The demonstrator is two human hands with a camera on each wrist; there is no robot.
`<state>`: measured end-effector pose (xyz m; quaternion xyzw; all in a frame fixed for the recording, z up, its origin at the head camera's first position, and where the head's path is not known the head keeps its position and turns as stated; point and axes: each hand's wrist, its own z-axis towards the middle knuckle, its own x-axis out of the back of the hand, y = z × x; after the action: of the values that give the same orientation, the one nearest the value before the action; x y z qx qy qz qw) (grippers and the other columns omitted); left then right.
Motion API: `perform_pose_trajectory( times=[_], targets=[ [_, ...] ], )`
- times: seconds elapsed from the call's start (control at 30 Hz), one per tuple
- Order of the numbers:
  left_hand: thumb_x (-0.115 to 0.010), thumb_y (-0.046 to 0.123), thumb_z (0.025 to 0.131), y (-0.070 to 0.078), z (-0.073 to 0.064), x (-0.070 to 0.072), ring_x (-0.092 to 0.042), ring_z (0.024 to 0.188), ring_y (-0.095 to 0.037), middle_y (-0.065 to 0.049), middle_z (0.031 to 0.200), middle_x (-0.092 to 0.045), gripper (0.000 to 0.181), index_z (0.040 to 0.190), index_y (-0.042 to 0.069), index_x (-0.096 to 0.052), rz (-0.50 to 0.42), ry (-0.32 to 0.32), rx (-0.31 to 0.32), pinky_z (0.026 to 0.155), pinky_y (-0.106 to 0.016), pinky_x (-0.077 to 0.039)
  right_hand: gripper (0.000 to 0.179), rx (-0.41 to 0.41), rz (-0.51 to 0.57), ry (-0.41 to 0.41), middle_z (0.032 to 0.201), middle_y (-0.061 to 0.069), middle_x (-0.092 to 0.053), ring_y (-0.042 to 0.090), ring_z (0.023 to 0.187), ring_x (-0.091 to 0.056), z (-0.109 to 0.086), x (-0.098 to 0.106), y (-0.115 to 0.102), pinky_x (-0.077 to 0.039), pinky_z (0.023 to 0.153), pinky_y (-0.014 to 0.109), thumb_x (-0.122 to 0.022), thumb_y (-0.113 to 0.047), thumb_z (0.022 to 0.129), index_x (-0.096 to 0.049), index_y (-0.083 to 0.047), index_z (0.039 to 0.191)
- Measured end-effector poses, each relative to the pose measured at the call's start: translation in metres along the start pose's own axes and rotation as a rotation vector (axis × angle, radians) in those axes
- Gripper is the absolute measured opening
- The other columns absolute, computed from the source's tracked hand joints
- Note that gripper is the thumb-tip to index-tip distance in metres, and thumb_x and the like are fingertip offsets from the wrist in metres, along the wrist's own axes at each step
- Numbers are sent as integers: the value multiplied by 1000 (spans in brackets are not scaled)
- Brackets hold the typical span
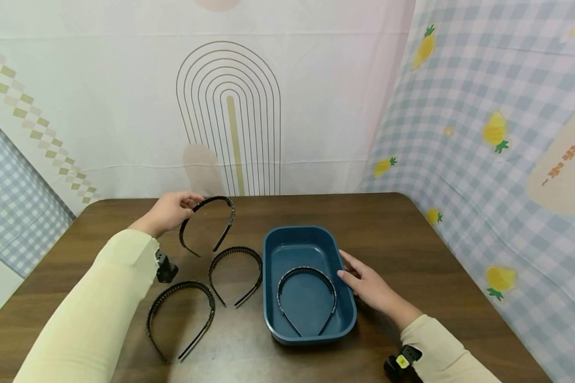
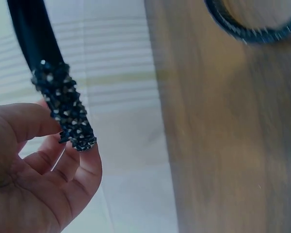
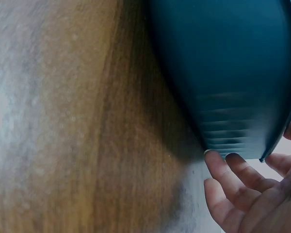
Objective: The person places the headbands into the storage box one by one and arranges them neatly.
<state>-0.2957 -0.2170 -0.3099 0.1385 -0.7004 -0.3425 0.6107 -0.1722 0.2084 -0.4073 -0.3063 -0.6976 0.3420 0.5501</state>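
My left hand (image 1: pixel 173 211) pinches a black headband (image 1: pixel 231 217) by its upper left side, raised over the back left of the table. In the left wrist view, dark faceted beads (image 2: pixel 70 109) on it show between thumb and fingers. My right hand (image 1: pixel 370 284) touches the right rim of a blue rectangular bin (image 1: pixel 309 339), thumb at the rim and relaxed fingers along the outer wall. Inside the bin lies a black toothed headband (image 1: pixel 306 269). Two more black headbands lie left of the bin, a nearer headband (image 1: pixel 182 286) and a farther headband (image 1: pixel 237 250).
The brown wooden table (image 1: pixel 369 218) has rounded back corners. A white patterned cloth (image 1: pixel 124 106) hangs behind it, and a blue checked cloth (image 1: pixel 460 159) with pineapples is on the right. Each wrist wears a small black camera, like the left one (image 1: pixel 166 268).
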Motion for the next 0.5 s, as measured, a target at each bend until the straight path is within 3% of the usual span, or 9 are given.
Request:
perform_pose_trajectory(
  times=[0.2, 0.5],
  targets=[
    [-48, -7, 89, 15, 3, -6, -53, 109, -39, -27, 116, -55, 40, 129, -7, -54, -2, 27, -65, 85, -47, -47, 57, -11, -2, 4, 131, 18, -49, 29, 108, -53, 0, 0, 1, -53, 80, 41, -49, -28, 102, -28, -14, 153],
    [-48, -7, 89, 32, 7, -16, -54, 108, -37, -25, 115, -57, 41, 129, -5, -55, -21, 38, -91, 85, -45, -47, 57, -5, 9, 7, 130, 17, -50, 28, 107, -53, 1, -1, 3, -53, 79, 40, -49, -29, 101, -29, -14, 153]
  ],
)
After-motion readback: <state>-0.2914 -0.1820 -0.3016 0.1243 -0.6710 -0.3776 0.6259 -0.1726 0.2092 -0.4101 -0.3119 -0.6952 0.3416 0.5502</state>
